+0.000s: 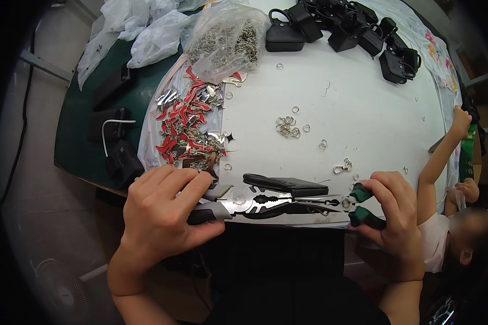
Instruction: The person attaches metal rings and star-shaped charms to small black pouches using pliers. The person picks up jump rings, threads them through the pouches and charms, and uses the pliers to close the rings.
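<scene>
My left hand (160, 208) is wrapped round the grey and black handles of a pair of combination pliers (241, 200), whose jaws point right. Opposite, my right hand (396, 211) grips needle-nose pliers (346, 203) with dark green handles, their slim tips pointing left. The two tools almost meet at the table's front edge; whether a small ring sits between their tips, I cannot tell. Just behind the jaws lies a small black leather-like pouch (303, 186) with a strap loop. Near the right pliers is a silver swivel clasp (341, 168) with rings.
Red and silver charms on chains (187, 119) are heaped at left, below a clear bag of metal clasps (228, 43). Loose split rings (287, 127) lie mid-table. Small black bags (358, 27) crowd the far right. A child (436, 233) reaches along the right edge.
</scene>
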Demonstrator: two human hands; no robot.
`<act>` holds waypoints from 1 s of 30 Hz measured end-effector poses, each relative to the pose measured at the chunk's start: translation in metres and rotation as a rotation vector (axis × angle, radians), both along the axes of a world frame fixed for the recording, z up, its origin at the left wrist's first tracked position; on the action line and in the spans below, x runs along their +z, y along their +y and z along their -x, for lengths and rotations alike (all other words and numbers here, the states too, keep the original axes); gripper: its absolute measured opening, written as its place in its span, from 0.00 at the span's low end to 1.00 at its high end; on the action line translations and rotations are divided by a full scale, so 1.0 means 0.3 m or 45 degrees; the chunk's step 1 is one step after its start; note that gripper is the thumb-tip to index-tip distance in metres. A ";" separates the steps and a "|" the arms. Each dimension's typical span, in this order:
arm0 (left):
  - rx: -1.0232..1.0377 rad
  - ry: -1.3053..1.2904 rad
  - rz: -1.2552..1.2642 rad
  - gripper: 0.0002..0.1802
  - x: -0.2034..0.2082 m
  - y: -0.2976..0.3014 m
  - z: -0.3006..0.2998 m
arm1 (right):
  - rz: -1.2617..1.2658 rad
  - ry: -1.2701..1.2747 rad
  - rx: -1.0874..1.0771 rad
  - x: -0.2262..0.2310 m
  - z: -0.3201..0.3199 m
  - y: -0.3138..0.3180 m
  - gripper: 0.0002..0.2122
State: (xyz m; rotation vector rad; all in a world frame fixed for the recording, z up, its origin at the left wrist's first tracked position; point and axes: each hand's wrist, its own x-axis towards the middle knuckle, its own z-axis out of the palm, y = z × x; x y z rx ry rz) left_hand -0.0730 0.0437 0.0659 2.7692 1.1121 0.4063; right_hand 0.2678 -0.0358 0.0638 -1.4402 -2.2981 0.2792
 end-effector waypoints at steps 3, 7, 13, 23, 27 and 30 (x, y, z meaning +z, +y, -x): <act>-0.025 -0.035 -0.116 0.33 -0.002 0.005 0.002 | 0.138 0.157 -0.005 0.009 0.000 -0.007 0.28; -0.050 -0.050 -0.290 0.31 -0.012 0.006 0.004 | 0.257 0.240 -0.022 0.007 -0.005 -0.016 0.28; -0.088 -0.083 -0.361 0.31 -0.022 0.011 0.009 | 0.445 0.312 -0.023 0.027 -0.010 -0.017 0.28; 0.087 -0.136 0.026 0.29 -0.020 -0.016 -0.037 | 0.047 0.059 -0.007 0.003 -0.021 -0.015 0.27; 0.242 -0.237 0.124 0.29 -0.092 -0.088 -0.038 | -0.002 -0.078 -0.062 0.052 -0.091 -0.035 0.28; 0.309 -0.250 0.157 0.30 -0.184 -0.143 -0.060 | -0.039 -0.140 -0.083 0.059 -0.140 -0.045 0.28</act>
